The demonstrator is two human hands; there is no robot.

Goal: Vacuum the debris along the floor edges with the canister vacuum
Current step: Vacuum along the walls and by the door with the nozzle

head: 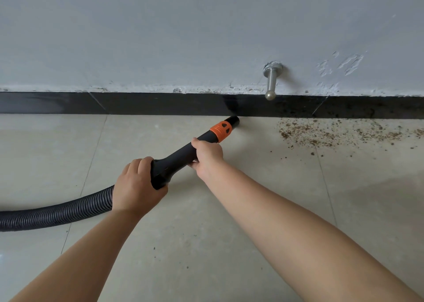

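Both hands wrapped round vac wand (pixel 183 156): left hand (pixel 135 184) at hose (pixel 57 212) cuff, right hand (pixel 207 154) nr orange collar (pixel 220 131). Nozzle tip (pixel 234 121) at far baseboard (pixel 137 103); debris (pixel 339 133) right.

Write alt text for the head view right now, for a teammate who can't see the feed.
Two bare hands hold a black vacuum wand, its nozzle at the black baseboard: left hand at the hose joint, right hand further up. Brown debris is scattered on the tile to the nozzle's right, below a metal door stop.
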